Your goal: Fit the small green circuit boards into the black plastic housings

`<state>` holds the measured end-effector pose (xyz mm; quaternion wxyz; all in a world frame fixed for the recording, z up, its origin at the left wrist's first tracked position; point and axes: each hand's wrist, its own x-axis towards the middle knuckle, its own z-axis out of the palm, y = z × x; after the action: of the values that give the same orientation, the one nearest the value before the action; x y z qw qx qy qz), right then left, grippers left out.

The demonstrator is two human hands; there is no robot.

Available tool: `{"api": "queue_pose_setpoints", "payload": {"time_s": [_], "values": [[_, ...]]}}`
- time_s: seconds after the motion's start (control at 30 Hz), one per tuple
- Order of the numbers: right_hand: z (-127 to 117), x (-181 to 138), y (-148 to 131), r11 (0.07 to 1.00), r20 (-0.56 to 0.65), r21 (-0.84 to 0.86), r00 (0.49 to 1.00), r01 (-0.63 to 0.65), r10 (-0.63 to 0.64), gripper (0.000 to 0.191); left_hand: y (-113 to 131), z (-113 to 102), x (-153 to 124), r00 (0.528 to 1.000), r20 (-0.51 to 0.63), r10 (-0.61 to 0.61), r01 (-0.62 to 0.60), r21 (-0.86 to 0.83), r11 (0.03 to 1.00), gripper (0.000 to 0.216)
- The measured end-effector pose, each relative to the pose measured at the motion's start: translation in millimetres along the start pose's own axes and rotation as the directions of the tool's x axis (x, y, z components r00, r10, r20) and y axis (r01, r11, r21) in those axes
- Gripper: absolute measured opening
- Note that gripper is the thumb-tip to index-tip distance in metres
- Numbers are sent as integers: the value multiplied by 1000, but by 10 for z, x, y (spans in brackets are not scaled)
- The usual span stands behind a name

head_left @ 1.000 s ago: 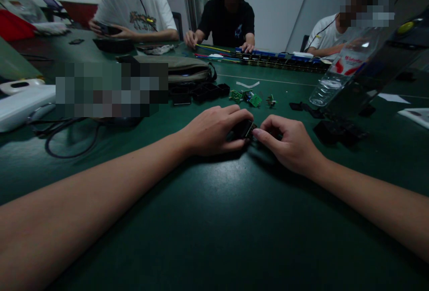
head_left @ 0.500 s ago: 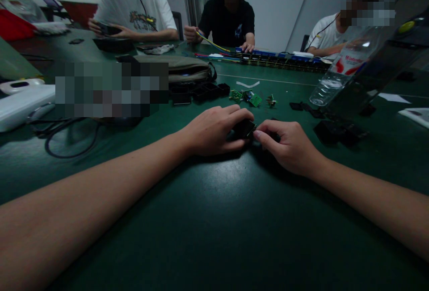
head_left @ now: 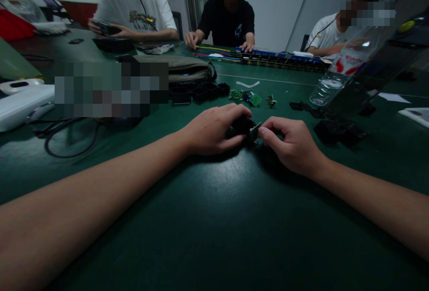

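Observation:
My left hand (head_left: 219, 128) is closed around a small black plastic case (head_left: 242, 124) on the green table, thumb on the near side and fingers over the far side. A small circuit board (head_left: 254, 132) shows at the case's right end; whether part of it is still inside is hard to see. My right hand (head_left: 291, 141) pinches that board's right edge between thumb and forefinger. Just beyond the hands lie green circuit boards (head_left: 254, 98) in a small heap, and a single board (head_left: 271, 100) sits to their right.
Black cases (head_left: 211, 90) stand in a row beyond my left hand, before an olive bag (head_left: 191, 68). More black cases (head_left: 338, 132) and a tilted water bottle (head_left: 348, 65) are at the right. Opposite, several people sit, one with a hand (head_left: 248, 43) on a blue-and-black strip (head_left: 281, 58).
My right hand has shifted slightly right, and more of the circuit board shows outside the case. Across the table, a person's hand has lowered the yellow wire to the tabletop.

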<state>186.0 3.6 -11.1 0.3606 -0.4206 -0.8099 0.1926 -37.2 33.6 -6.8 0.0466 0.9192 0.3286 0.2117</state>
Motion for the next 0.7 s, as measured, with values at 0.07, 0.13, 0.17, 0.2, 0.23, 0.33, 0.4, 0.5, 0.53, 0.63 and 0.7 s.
{"api": "queue_pose_setpoints", "payload": {"time_s": [0.07, 0.13, 0.17, 0.2, 0.23, 0.33, 0.4, 0.5, 0.53, 0.63, 0.7], "values": [[-5, -4, 1, 1000, -23, 4, 1000, -15, 15, 27, -11, 9, -1, 999, -17, -29, 29, -19, 999, 42], [-9, -5, 3, 1000, -41, 7, 999, -25, 25, 27, -23, 22, -1, 998, -30, -58, 57, -36, 998, 43], [-10, -5, 4, 1000, -46, 9, 999, -26, 26, 27, -28, 28, -1, 997, -33, -73, 71, -41, 997, 44], [-11, -4, 4, 1000, -47, 12, 999, -25, 26, 26, -34, 34, 0, 995, -34, -89, 88, -44, 995, 45], [-10, -2, 3, 1000, -44, 14, 999, -25, 26, 26, -38, 40, 1, 994, -35, -108, 106, -44, 993, 45], [-5, 3, -1, 1000, -32, 15, 999, -22, 22, 27, -45, 50, 5, 985, -31, -171, 170, -33, 985, 47], [-2, 4, -3, 1000, -32, 14, 999, -19, 20, 27, -45, 52, 8, 978, -29, -207, 206, -28, 978, 48], [-2, 0, -2, 1000, -29, 16, 999, -16, 17, 26, -47, 54, 11, 968, -38, -246, 245, -41, 969, 46], [-3, -1, -1, 1000, -25, 15, 1000, -16, 16, 26, -49, 54, 11, 966, -45, -256, 254, -48, 966, 45], [-6, -3, 1, 1000, 1, 9, 1000, -9, 9, 25, -59, 56, 14, 961, -69, -269, 264, -70, 962, 42], [-5, -2, 1, 1000, 32, 0, 999, 2, -2, 25, -64, 57, 18, 960, -76, -269, 263, -83, 961, 40]]}}
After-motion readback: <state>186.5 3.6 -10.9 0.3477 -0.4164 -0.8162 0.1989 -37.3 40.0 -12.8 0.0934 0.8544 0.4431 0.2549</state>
